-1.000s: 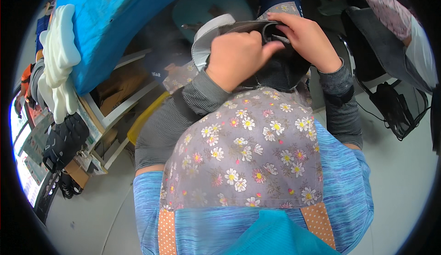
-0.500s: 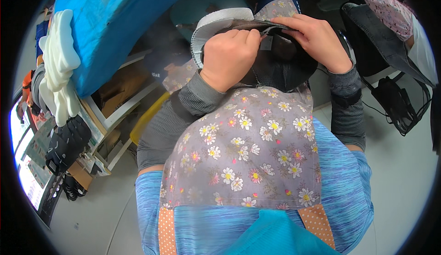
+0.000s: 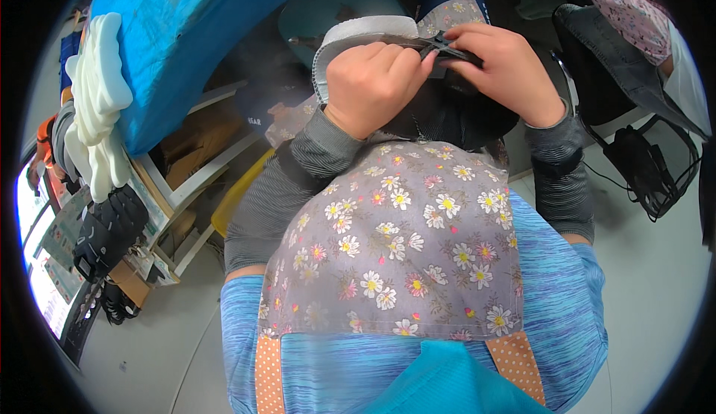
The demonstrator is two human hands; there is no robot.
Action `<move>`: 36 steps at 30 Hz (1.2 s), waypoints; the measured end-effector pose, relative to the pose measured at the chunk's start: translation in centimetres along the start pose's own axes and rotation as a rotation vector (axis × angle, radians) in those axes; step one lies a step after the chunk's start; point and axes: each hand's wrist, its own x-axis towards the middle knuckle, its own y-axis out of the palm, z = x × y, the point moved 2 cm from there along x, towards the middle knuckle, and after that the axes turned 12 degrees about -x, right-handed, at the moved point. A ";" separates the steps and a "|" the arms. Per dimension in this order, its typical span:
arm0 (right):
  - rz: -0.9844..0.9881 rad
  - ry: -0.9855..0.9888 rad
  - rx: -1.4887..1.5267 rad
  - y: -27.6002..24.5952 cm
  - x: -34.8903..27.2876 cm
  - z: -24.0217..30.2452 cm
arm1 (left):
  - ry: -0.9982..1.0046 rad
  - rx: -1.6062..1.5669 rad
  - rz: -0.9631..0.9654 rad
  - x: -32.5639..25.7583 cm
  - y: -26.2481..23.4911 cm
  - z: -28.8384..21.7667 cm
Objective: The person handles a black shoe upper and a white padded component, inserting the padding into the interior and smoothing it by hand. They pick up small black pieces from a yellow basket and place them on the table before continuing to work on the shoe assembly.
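My left hand [image 3: 373, 86] is closed in a fist on a stitched piece with a thick, pale grey curved band [image 3: 350, 32] and black fabric [image 3: 429, 123] hanging below it. The band arches round the outside of that hand. My right hand [image 3: 514, 71] holds small dark thread snips [image 3: 459, 51] between thumb and fingers. Their tip points left, at the edge of the piece close to my left thumb. Part of the snips is hidden by the fingers, and I cannot tell what lies between the blades. The black fabric rests against the flowered apron [image 3: 403, 242].
A blue-covered surface [image 3: 171, 48] rises at the far left. Beside it hang white foam pieces [image 3: 101, 89] and black pieces [image 3: 112, 227]. A light wooden frame [image 3: 186, 190] stands below. At the right are a black bag [image 3: 641, 164] and another person's flowered sleeve [image 3: 626, 7].
The snips now show in my right hand, which has turned inward beside my left thumb. My left hand keeps its grip on the stitched piece and has shifted only slightly.
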 end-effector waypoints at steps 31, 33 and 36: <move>0.168 0.194 0.154 3.6 -0.8 -5.5 | -0.175 0.102 0.111 0.8 -2.1 3.5; 0.183 0.232 0.157 2.9 -0.8 -5.0 | -0.161 0.120 0.110 0.8 -1.9 3.6; 0.203 0.252 0.130 2.5 -0.6 -4.7 | -0.122 0.122 0.084 0.9 -2.0 3.9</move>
